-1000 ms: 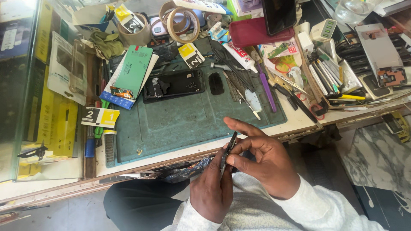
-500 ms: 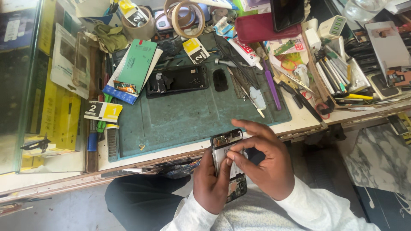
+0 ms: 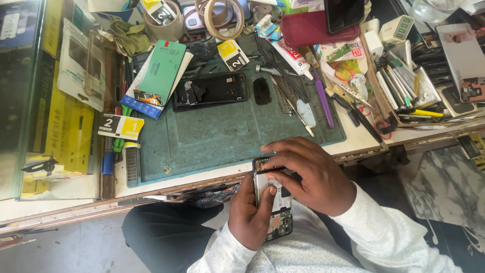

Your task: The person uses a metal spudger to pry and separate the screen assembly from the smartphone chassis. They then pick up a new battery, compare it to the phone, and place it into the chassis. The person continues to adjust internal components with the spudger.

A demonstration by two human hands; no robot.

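An opened phone body [image 3: 276, 212], with a bare circuit board at its lower end, is held over my lap just below the bench edge. My left hand [image 3: 250, 215] grips it from the left, thumb on its face. My right hand [image 3: 309, 174] covers its upper end, fingers pinching the top edge. On the green work mat [image 3: 217, 136] lies a black phone frame [image 3: 211, 91] with a small black oval part [image 3: 261, 91] beside it.
The bench is crowded: rolls of tape [image 3: 221, 15] and a red case [image 3: 313, 28] at the back, tweezers and a purple tool [image 3: 323, 98] right of the mat, a tray of tools [image 3: 404, 91] far right, yellow boxes [image 3: 70, 131] and a glass case on the left.
The phone has turned from edge-on to face-up in my hands. My right hand's fingers have moved over its top end, and both hands sit a little lower.
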